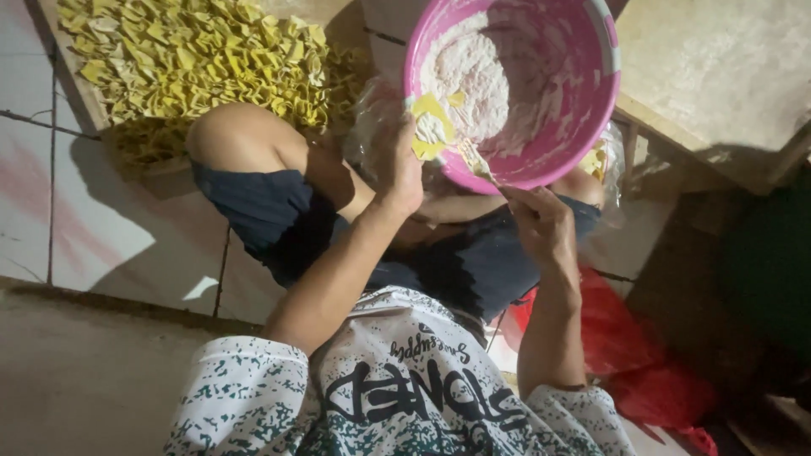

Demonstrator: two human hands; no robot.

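The left hand pinched a yellow wrapper at the pink bowl; right hand fingers gripped a spoon.

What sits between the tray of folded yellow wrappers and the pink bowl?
In the head view, a bare knee and a clear plastic bag lie between the tray of folded wrappers and the pink bowl, by the left hand.

A clear plastic bag lies crumpled beside the rim of the pink bowl, on its left, partly behind the left hand. A second stretch of clear plastic shows at the bowl's lower right edge, with yellow pieces inside. A red plastic bag lies crumpled on the floor at lower right. No labels, signs or screens show.
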